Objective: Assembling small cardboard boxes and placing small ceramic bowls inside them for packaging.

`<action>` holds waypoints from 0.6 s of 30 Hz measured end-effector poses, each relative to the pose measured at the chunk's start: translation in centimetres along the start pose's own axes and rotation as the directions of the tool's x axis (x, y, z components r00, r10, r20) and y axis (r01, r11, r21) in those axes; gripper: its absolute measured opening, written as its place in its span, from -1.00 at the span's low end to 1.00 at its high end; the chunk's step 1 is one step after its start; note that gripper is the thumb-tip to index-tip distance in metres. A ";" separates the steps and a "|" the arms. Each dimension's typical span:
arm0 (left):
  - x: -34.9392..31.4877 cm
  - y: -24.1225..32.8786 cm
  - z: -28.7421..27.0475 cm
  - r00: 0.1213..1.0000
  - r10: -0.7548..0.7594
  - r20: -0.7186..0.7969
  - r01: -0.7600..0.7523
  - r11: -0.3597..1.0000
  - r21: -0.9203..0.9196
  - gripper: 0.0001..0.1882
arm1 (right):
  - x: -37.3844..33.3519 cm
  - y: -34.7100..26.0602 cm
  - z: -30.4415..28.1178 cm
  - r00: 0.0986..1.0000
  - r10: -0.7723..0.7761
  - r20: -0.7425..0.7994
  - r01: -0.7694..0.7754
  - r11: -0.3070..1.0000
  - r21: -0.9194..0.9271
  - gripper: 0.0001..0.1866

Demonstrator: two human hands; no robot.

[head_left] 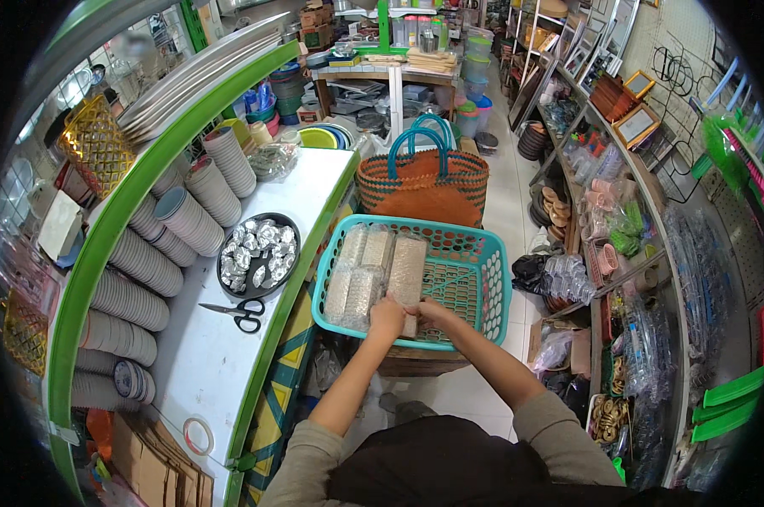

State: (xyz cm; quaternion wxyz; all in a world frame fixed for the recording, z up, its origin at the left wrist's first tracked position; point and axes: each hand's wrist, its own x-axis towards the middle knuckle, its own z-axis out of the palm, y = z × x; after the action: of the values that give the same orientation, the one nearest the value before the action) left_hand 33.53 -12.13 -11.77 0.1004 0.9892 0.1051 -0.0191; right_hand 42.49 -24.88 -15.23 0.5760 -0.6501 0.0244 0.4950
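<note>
A turquoise plastic basket (502,275) holds several bubble-wrapped packages, packed along its left half. My left hand (387,318) is closed at the near end of the long bubble-wrapped package (408,266), beside the basket's middle. My right hand (435,314) closes on the same near end from the right, its fingertips partly hidden. To the left of that package lie other bubble-wrapped packages (353,291). The right part of the basket shows its bare lattice floor.
Behind the basket stands an orange woven bag (424,193) with blue handles. On the white shelf at left are black scissors (245,316), a dark bowl (293,275) of foil-wrapped pieces, a tape roll (198,436) and stacked cups (137,300). Crowded shelves (616,283) line the right.
</note>
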 end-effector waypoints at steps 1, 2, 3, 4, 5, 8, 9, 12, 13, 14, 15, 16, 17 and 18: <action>0.0 -0.4 -0.2 1.000 0.019 0.010 -0.019 1.000 -0.002 -0.19 | -0.1 0.0 0.4 1.000 0.004 0.003 -0.004 1.000 0.001 -0.27; 0.2 -0.4 -0.6 1.000 0.025 0.011 -0.024 1.000 -0.003 -0.19 | 0.1 0.2 0.4 0.998 -0.031 -0.047 0.031 1.000 0.001 -0.25; 0.5 -0.3 -1.1 0.993 0.050 0.104 -0.052 0.998 0.021 -0.12 | 0.2 0.4 0.4 0.993 -0.065 -0.096 0.065 0.998 -0.001 -0.24; 0.8 -0.2 -1.5 0.978 0.072 0.197 -0.082 0.996 0.043 -0.05 | 0.3 0.6 0.2 0.993 -0.064 -0.101 0.064 0.998 0.002 -0.24; 1.1 -0.4 -1.8 0.978 0.068 0.199 -0.078 0.996 0.044 -0.05 | 0.3 0.6 0.5 0.990 -0.074 -0.121 0.072 0.997 -0.022 -0.24; 1.5 -0.2 -2.1 0.952 0.024 0.305 -0.050 0.996 0.075 0.04 | 0.6 0.8 0.8 0.985 -0.097 -0.144 0.089 0.994 -0.061 -0.26; 1.7 0.3 -2.0 0.957 0.022 0.289 -0.051 0.994 0.092 0.00 | 0.9 1.0 0.4 0.982 -0.111 -0.151 0.100 0.992 -0.077 -0.27; 1.8 0.6 -2.2 0.961 0.013 0.276 -0.049 0.991 0.122 -0.10 | 0.9 1.1 0.2 0.990 -0.103 -0.091 0.098 0.993 -0.061 -0.30; 1.9 0.6 -2.3 0.961 0.010 0.277 -0.049 0.990 0.135 -0.18 | 0.8 1.0 0.3 0.991 -0.102 -0.090 0.097 0.993 -0.060 -0.30; 2.0 0.6 -2.3 0.961 0.009 0.277 -0.048 0.990 0.136 -0.18 | 0.6 0.9 0.4 0.986 -0.109 -0.122 0.099 0.991 -0.085 -0.32; 2.2 0.6 -2.4 0.956 0.005 0.293 -0.047 0.989 0.138 -0.23 | 0.4 0.7 0.6 0.981 -0.117 -0.154 0.101 0.989 -0.110 -0.34; 2.2 0.5 -2.4 0.951 0.000 0.308 -0.046 0.989 0.141 -0.28 | 0.3 0.6 0.7 0.981 -0.119 -0.153 0.103 0.989 -0.110 -0.34; 2.3 0.7 -2.4 0.952 0.002 0.307 -0.048 0.989 0.141 -0.28 | 0.2 0.6 0.7 0.983 -0.114 -0.146 0.099 0.990 -0.102 -0.33; 2.2 0.7 -2.5 0.954 0.001 0.299 -0.050 0.986 0.158 -0.28 | 0.0 0.5 0.7 0.984 -0.109 -0.139 0.096 0.991 -0.094 -0.32</action>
State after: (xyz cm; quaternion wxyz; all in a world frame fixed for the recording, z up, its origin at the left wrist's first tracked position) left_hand 35.92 -11.86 -9.30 0.0338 0.9811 0.0741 -0.1754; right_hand 41.74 -24.45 -15.52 0.5687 -0.7089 0.0107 0.4171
